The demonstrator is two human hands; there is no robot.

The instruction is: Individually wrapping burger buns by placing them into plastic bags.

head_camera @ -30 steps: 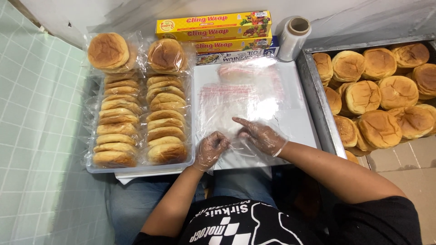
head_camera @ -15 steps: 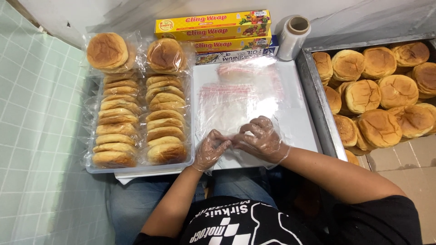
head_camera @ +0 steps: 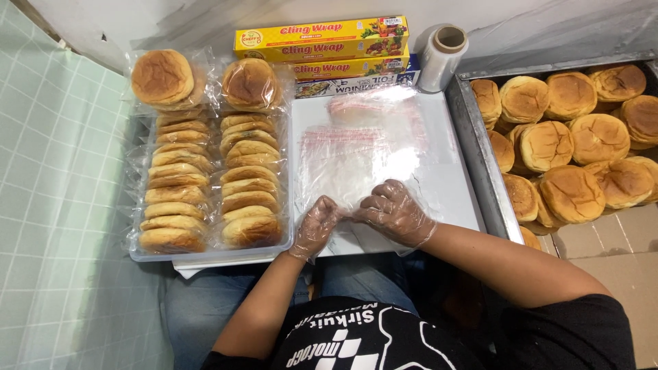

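A: What are the hands doing?

B: Both wear thin clear gloves. The left hand [head_camera: 319, 225] and the right hand [head_camera: 394, 212] meet at the near edge of a stack of clear plastic bags [head_camera: 363, 154] and pinch the edge of the topmost bag between fingertips and thumbs. The fingers are curled, not flat, and the two hands almost touch each other.

A: Where do the bags lie?

B: On a white board [head_camera: 452, 185] in front of the person, at the centre of the view. The stack runs from the hands toward 12 o'clock.

A: And around it?

B: At 9 o'clock of the bags, a clear tray [head_camera: 212, 255] holds two rows of bagged buns [head_camera: 205, 185] standing on edge, with two bagged buns lying flat at the far end. At 3 o'clock, a metal tray [head_camera: 480, 157] is full of unwrapped buns [head_camera: 572, 147]. At 12 o'clock lie stacked yellow wrap boxes [head_camera: 322, 41], and just beside them, at 1 o'clock, a roll of clear film [head_camera: 442, 58] stands upright.
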